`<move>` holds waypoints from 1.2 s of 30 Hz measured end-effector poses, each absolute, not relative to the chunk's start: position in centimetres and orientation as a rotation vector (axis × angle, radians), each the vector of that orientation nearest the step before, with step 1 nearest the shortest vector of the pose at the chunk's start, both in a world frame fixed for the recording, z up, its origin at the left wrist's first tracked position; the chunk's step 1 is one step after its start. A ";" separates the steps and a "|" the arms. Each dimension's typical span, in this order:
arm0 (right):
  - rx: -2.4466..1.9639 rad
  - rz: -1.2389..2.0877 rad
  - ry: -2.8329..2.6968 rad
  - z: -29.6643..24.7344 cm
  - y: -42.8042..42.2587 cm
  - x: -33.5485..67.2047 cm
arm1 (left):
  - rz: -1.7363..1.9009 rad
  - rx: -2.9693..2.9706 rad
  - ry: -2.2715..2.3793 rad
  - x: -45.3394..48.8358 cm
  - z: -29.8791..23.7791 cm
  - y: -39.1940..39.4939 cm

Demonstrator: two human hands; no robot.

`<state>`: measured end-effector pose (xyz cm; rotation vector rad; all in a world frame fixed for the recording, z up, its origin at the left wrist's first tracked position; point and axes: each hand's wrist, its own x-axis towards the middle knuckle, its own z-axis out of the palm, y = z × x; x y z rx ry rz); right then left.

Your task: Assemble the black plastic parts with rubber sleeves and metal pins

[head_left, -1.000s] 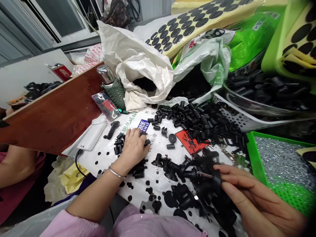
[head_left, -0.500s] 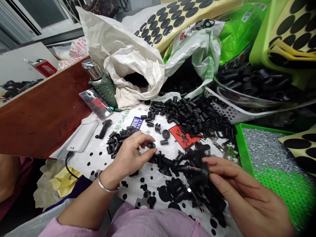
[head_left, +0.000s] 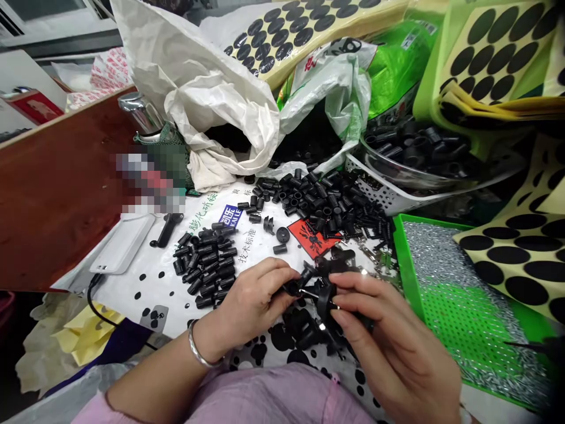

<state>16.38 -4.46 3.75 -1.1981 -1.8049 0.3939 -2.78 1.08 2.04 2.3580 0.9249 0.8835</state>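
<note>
My left hand [head_left: 256, 297] pinches a small black sleeve [head_left: 295, 287] and presses it against a black plastic part with a metal pin [head_left: 324, 291]. My right hand [head_left: 388, 341] grips that part from the right, fingers closed round its disc. Both hands meet over a heap of similar black parts [head_left: 304, 330] on the white printed sheet [head_left: 145, 277]. A small pile of black sleeves [head_left: 205, 265] lies just left of my left hand. A bigger spread of black sleeves [head_left: 326, 203] lies beyond the hands.
A green tray of small silver screws [head_left: 459, 282] sits at the right. A white perforated basket [head_left: 397, 197] holds a bowl of black parts [head_left: 424, 153]. Yellow sheets of black round pads [head_left: 507, 247], white bags [head_left: 207, 100], a flask [head_left: 141, 118] and a white phone [head_left: 121, 247] surround the work.
My left hand left the small pile of sleeves with one pinched in its fingers and moved right to meet the part in my right hand. The view shifted down and right.
</note>
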 end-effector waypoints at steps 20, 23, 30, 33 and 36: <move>-0.977 0.294 -2.214 3.3 -3.4 16.9 | 0.537 2.345 0.745 -3.4 3.0 0.8; -0.944 0.232 -2.319 4.0 -3.2 17.3 | 0.491 2.349 0.754 -3.6 3.0 0.9; -0.952 0.182 -2.443 4.6 -3.2 17.6 | 0.407 2.276 0.698 -3.7 3.4 1.1; -0.966 0.247 -2.455 4.5 -3.2 17.7 | 0.374 2.271 0.651 -3.8 3.6 1.3; -0.952 0.299 -2.469 4.3 -3.1 17.8 | 0.373 2.244 0.611 -4.0 3.5 1.5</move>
